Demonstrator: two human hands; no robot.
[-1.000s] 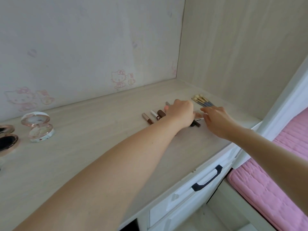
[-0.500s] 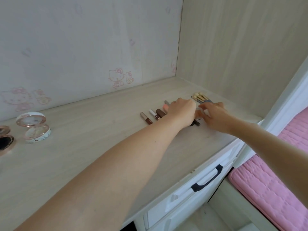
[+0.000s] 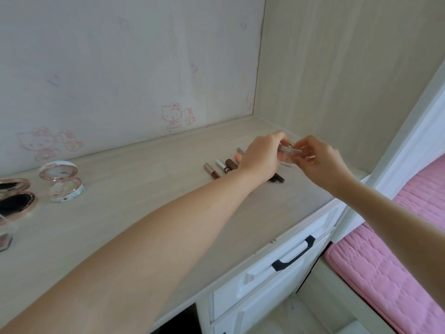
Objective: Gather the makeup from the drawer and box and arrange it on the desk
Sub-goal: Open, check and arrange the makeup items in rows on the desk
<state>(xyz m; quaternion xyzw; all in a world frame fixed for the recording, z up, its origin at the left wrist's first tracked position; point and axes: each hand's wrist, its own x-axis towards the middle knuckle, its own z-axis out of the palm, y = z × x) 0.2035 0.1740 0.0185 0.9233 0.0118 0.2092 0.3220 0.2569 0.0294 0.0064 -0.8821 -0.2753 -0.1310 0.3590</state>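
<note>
**A:** Plenty is already out on the worktop (image 3: 125, 213). At the left there's an open compact (image 3: 61, 182) and a black compact (image 3: 14, 197), and a row of slim tubes (image 3: 221, 167) lies further right with a dark pencil (image 3: 277, 177) just beside it.

**B:** The drawer (image 3: 260, 283) below is closed, and no box is in view, so nobody can say how much is left to fetch. On this evidence it looks like the arranging stage.

**A:** Look at the hands. The left hand (image 3: 261, 156) and right hand (image 3: 320, 162) are both curled, and each pinches one end of a clear tube (image 3: 290, 150). They hold it up off the worktop, above the right end of that row.

**B:** What sort of makeup it is can't be made out, because it's too glassy and small.

**A:** That's the change, though. A second ago both hands were down low among the sticks and nothing showed between them. Now they've risen with the tube stretched across.

**B:** And the gold-tipped brushes that showed behind the hands then are almost completely hidden by them now.
</note>
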